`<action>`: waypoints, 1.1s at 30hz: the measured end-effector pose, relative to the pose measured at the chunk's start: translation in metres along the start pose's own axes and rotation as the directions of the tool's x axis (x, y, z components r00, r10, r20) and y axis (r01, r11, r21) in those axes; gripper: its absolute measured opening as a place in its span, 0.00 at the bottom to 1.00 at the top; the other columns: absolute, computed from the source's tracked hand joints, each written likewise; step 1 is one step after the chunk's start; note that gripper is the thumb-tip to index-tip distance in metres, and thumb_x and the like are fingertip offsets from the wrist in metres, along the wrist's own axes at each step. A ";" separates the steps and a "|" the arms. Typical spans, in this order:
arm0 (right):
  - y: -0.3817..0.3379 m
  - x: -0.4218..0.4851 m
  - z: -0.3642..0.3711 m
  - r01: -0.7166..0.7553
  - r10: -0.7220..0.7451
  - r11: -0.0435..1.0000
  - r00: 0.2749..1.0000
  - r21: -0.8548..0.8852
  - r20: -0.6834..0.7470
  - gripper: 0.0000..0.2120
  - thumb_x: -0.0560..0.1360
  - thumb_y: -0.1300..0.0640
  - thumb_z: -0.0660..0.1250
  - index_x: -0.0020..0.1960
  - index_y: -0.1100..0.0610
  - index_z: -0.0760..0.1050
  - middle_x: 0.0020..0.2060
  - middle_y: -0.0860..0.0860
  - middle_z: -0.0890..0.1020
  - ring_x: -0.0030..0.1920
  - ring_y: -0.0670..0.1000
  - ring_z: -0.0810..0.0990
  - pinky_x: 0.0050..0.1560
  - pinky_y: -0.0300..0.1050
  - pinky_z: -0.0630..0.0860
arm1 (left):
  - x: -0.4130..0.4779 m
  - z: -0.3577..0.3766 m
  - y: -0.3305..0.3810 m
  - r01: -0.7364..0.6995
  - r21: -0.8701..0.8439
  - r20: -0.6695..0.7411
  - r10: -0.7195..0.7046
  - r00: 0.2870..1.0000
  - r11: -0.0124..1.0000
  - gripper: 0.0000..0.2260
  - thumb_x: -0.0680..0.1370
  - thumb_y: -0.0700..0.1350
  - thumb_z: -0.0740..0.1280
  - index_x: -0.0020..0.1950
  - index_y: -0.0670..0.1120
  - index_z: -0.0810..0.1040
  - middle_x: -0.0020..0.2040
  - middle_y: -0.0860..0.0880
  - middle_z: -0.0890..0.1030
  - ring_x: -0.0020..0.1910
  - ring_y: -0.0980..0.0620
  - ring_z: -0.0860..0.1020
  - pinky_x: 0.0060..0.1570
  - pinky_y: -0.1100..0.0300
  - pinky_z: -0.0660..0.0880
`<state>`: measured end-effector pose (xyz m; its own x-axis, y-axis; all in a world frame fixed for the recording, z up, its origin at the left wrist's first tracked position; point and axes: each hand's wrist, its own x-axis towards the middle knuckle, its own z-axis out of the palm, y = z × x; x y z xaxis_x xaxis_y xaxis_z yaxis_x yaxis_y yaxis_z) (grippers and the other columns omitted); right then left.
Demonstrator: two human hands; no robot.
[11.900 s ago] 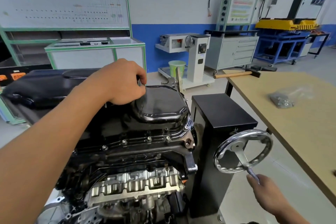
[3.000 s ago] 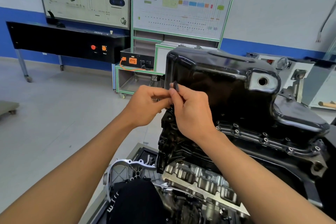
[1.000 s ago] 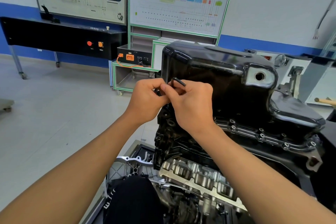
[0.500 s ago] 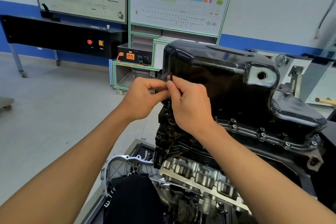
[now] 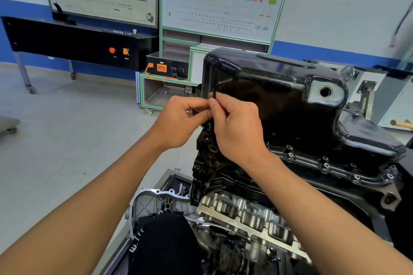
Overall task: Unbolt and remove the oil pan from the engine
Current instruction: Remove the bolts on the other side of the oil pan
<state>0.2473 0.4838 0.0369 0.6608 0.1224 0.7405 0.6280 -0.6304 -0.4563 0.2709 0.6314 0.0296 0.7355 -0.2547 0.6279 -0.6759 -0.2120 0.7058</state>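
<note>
Oil pan (image 5: 279,100), black and glossy, seated on top of the upturned engine (image 5: 245,212), flange (image 5: 324,163) down on it, drain hole (image 5: 325,92) facing the camera. At left end of the pan, right hand (image 5: 239,131) with grip clamped on a thin black key (image 5: 214,92), pinched between thumb and fingers, short bent end standing above the fingertips. Left hand (image 5: 181,123) touching the right at the fingertips, grip curled together there, but cannot tell if on the key or on something else.
</note>
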 end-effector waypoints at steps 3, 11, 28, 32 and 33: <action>-0.001 0.001 -0.002 -0.003 0.003 1.000 1.000 0.027 -0.009 0.13 0.82 0.52 0.64 0.43 0.57 0.80 0.26 0.47 0.76 0.28 0.51 0.73 0.30 0.54 0.74 | 0.002 0.004 0.000 -0.007 0.008 -0.124 0.008 0.992 1.000 0.03 0.76 0.34 0.70 0.48 0.39 0.84 0.42 0.43 0.84 0.43 0.44 0.82 0.46 0.46 0.80; -0.004 0.004 0.001 -0.016 0.019 0.997 0.999 0.078 -0.042 0.13 0.81 0.52 0.66 0.42 0.56 0.83 0.27 0.47 0.79 0.30 0.49 0.78 0.32 0.53 0.78 | 0.002 0.003 -0.003 -0.009 -0.010 -0.058 0.009 0.998 1.000 0.07 0.77 0.32 0.68 0.50 0.40 0.83 0.44 0.42 0.84 0.44 0.48 0.82 0.45 0.53 0.81; -0.005 0.006 -0.002 -0.018 0.018 1.000 1.000 0.025 0.021 0.14 0.82 0.51 0.63 0.42 0.53 0.80 0.27 0.47 0.78 0.30 0.50 0.77 0.32 0.54 0.77 | 0.002 0.004 0.000 -0.008 0.006 -0.048 0.008 0.999 1.000 0.06 0.77 0.30 0.67 0.49 0.35 0.83 0.42 0.41 0.83 0.40 0.55 0.81 0.41 0.61 0.79; -0.004 0.004 -0.003 -0.012 0.012 1.000 0.999 -0.011 0.043 0.14 0.83 0.50 0.61 0.47 0.56 0.80 0.28 0.47 0.78 0.31 0.51 0.77 0.34 0.53 0.78 | 0.003 0.007 0.002 -0.035 0.029 -0.113 0.038 0.993 0.999 0.05 0.76 0.31 0.68 0.46 0.36 0.84 0.42 0.39 0.84 0.41 0.56 0.81 0.42 0.60 0.80; -0.004 0.004 -0.004 -0.004 0.004 1.000 1.000 0.022 0.003 0.14 0.82 0.50 0.64 0.43 0.57 0.80 0.26 0.47 0.76 0.29 0.48 0.75 0.32 0.50 0.76 | 0.004 0.009 0.002 -0.038 0.039 -0.141 0.043 0.989 0.999 0.02 0.75 0.32 0.70 0.45 0.35 0.83 0.41 0.37 0.83 0.42 0.50 0.81 0.43 0.52 0.80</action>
<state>0.2460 0.4841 0.0438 0.6646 0.1218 0.7372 0.6341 -0.6139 -0.4701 0.2717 0.6213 0.0306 0.7049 -0.1282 0.6977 -0.7047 -0.2386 0.6681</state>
